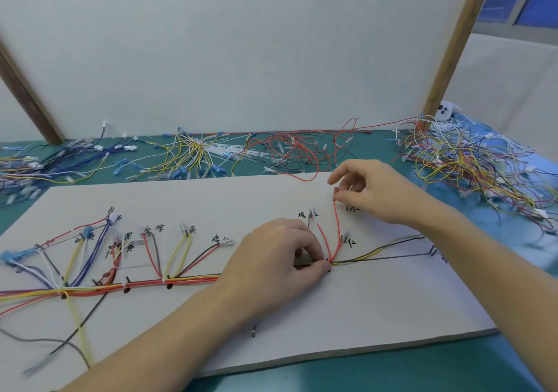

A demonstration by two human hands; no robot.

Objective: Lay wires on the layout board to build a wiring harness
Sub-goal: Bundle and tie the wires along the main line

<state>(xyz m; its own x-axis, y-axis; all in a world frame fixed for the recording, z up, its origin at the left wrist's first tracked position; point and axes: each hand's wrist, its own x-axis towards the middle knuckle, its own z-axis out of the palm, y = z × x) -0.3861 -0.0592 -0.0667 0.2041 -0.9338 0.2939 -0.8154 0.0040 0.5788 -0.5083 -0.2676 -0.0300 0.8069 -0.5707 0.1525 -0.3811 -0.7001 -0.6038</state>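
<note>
A grey layout board (377, 310) lies flat on the green table, with handwritten labels and small pegs. A bundle of red, yellow and black wires (145, 284) runs along its middle, and branches fan up to labelled ends. My left hand (277, 258) presses the bundle down at a branching point, fingers closed on the wires. My right hand (371, 189) pinches the terminal end of a red wire (336, 228), which rises from that branching point toward the board's far edge.
Loose wire piles lie behind the board: blue (75, 156), yellow and white (193, 153), red (290, 150), and a mixed tangle (471, 162) at the right. A white upright panel (241, 44) with wooden posts stands behind. A peg (253, 331) sticks up near the board's front.
</note>
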